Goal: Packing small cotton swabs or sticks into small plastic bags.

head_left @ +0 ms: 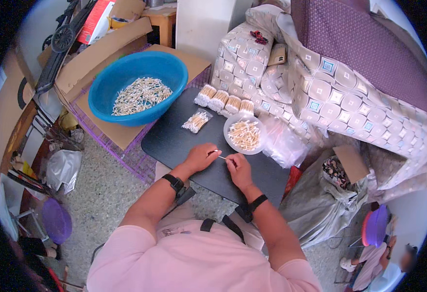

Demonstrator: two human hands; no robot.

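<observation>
Left hand [201,156]: curled nearly closed over the near edge of the dark worktop [174,141]; fingertips pinch one end of a thin cotton swab [220,156].
Right hand [238,168]: also curled, thumb and forefinger closed on the other end of the same swab; it looks to be held level between both hands, just above the worktop, likely for close handling of a single piece.
Swab position: between the two hands, just in front of the white bowl.
White bowl [245,135]: shallow, just beyond the right hand, holds a loose heap of swabs within easy reach.
Small clear bag [197,121]: lies flat left of the bowl, holds a small packed lot of swabs.
Bundled swabs [224,102]: four tight bunches in a row at the far edge of the worktop, set apart from the loose stock.
Blue basin [138,87]: far left on flattened cardboard [121,131], off the worktop; bulk supply of loose swabs across its bottom.
</observation>
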